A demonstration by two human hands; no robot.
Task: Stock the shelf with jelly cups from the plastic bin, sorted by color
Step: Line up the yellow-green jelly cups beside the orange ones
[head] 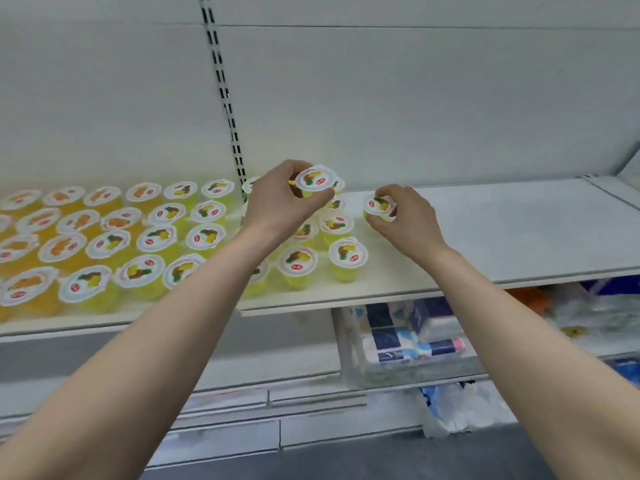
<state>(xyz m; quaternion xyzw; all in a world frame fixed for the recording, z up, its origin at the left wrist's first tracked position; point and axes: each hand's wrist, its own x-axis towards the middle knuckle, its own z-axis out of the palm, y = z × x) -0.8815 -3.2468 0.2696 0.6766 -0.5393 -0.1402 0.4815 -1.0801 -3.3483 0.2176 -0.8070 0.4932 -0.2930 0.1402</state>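
In the head view, our left hand [284,202] curls its fingers round a yellow foil-lidded plastic jelly cup [316,180], raised above the white metal shelf [502,233]. Our right hand [407,218] pinches a second yellow cup [379,205] low at the open edge of the yellow rows [347,255], likely to extend them. The orange cups [62,247] stand well apart.

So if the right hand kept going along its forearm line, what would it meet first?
Likely the rear yellow cups just left of the cup the right hand grips; the raised cup in the left hand looks higher, though depth is unclear.
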